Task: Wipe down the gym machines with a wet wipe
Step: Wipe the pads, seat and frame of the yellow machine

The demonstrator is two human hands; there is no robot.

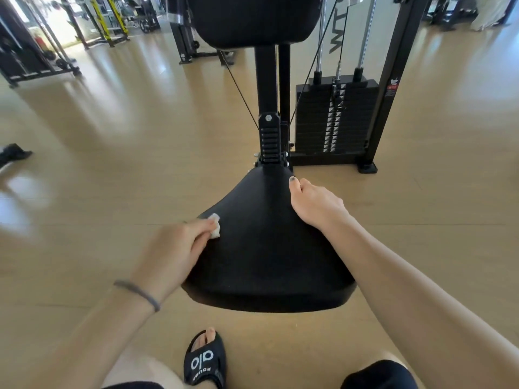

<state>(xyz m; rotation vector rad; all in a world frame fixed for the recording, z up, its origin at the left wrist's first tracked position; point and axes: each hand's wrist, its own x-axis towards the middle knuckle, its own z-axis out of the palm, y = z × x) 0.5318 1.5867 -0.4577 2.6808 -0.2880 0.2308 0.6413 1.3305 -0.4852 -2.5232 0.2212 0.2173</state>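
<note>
Left hand [179,245] pinches a small white wet wipe [214,229] and presses it on the left edge of the black seat pad [266,248]. Right hand [316,204] rests on the pad's right edge, fingers curled over the side, thumb on top near the narrow rear end. Hands sit well apart, on opposite sides of the pad.

Surroundings: black seat post with ribbed adjuster [270,138] rises directly behind the pad, back pad [252,21] above it. Weight stack [335,119] with chrome guide rods stands to the right rear, just beside the post; thin cables [241,92] run diagonally down to the post base. Black slide sandal [205,360] on the floor just below the pad's front edge, a knee at lower right.

Open tan floor [126,136] left and right of the pad. Racks [92,26] far left rear, well apart. Dark item at far left edge, can't identify.
</note>
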